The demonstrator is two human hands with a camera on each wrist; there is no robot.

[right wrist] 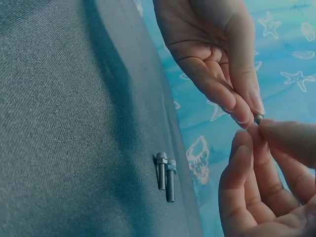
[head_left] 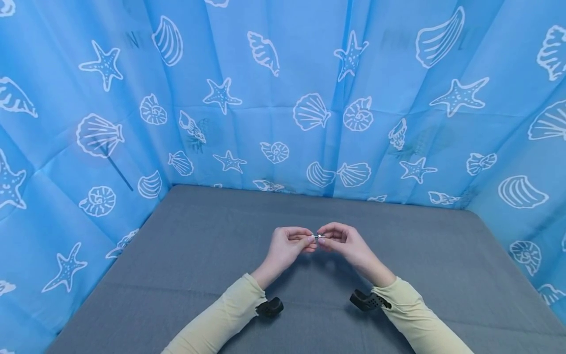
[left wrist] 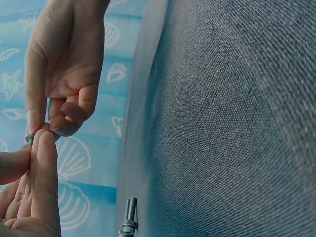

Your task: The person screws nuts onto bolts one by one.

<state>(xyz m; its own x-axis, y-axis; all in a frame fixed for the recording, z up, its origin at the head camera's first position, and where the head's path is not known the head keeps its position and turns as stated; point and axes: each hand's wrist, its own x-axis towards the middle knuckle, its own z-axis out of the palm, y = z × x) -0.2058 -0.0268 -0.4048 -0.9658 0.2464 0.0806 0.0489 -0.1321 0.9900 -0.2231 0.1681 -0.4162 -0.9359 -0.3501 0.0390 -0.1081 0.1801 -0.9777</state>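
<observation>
Both hands meet fingertip to fingertip above the grey table, holding a small silver bolt (head_left: pixel 319 237) between them. My left hand (head_left: pixel 287 246) pinches one end between thumb and fingers. From the other side, my right hand (head_left: pixel 347 242) pinches the opposite end with thumb and index finger. Fingertips cover most of the bolt; in the right wrist view only a short metal piece (right wrist: pixel 258 119) shows. Two more bolts, one with a thick collar like a nut below its head (right wrist: pixel 171 185) and a bolt beside it (right wrist: pixel 162 173), lie side by side on the cloth.
Grey cloth covers the table (head_left: pixel 212 236). A blue curtain (head_left: pixel 283 88) with white shells and starfish hangs along its back and sides. Black wrist mounts (head_left: pixel 270 308) stick out from under the pale sleeves (head_left: pixel 221 314).
</observation>
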